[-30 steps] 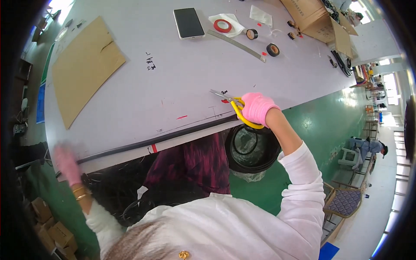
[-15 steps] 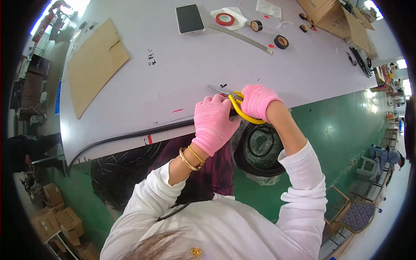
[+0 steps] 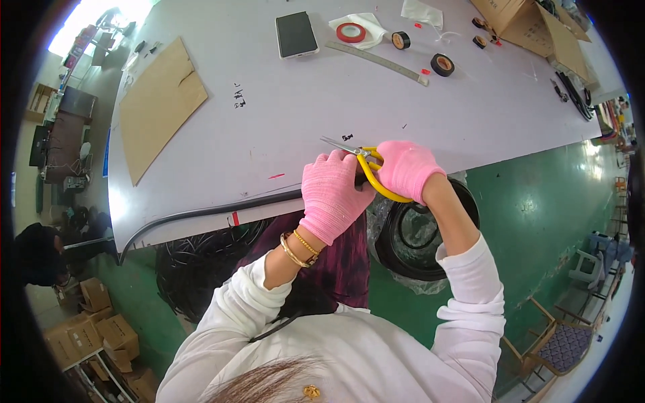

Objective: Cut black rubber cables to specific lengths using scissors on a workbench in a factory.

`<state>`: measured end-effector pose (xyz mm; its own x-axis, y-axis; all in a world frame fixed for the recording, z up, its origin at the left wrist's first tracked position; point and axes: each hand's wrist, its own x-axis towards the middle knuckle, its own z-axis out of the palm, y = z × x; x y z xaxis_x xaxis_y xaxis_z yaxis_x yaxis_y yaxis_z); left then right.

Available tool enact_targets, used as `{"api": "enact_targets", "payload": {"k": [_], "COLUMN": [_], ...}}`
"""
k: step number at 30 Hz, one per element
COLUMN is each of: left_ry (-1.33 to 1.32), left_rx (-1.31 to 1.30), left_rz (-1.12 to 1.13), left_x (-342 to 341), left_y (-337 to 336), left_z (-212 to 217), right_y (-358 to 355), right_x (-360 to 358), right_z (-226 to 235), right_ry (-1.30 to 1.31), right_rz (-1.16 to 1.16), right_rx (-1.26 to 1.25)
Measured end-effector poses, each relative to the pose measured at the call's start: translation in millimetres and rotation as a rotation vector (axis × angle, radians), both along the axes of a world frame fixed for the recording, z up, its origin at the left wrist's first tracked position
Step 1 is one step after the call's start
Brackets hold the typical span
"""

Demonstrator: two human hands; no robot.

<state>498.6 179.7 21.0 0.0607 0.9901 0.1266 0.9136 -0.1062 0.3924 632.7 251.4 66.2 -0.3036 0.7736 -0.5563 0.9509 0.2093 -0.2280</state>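
Note:
My left hand (image 3: 334, 196), in a pink knit glove, is closed around a long black tube (image 3: 222, 207) near the table's front edge. From there the tube runs left and bends down over the table's corner. My right hand (image 3: 408, 169), gloved the same way, grips the yellow handles of a pair of scissors (image 3: 375, 176). Their metal blades point left over the table, just beyond my left fingertips. The end of the tube is largely hidden between my hands, so I cannot tell whether the scissors touch it.
On the table lie a brown cardboard sheet (image 3: 161, 111), a dark-screened tablet (image 3: 296, 33), red tape (image 3: 351, 32), a steel ruler (image 3: 379, 62), black tape rolls (image 3: 442, 65) and an open carton (image 3: 531, 30). Coiled black tubing (image 3: 463, 201) sits below the front edge. A person (image 3: 40, 254) is at far left.
The whole view has shifted slightly right and down. Both hands keep their hold on the tube and the scissors. More of the person at far left shows.

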Motion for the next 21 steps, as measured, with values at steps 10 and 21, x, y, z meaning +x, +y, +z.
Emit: {"api": "enact_targets", "payload": {"k": [10, 21], "left_ry": [-0.028, -0.495], "left_rx": [-0.067, -0.498], "left_rz": [-0.166, -0.228], "left_x": [-13.0, -50.2], "left_y": [1.9, -28.9], "left_z": [5.0, 44.9], "right_y": [-36.4, -230.8], "right_x": [24.0, -5.9], "right_z": [-19.1, -64.4], "right_ry": [0.359, 1.212], "right_rz": [-0.118, -0.770], "right_rx": [0.135, 0.063]}}
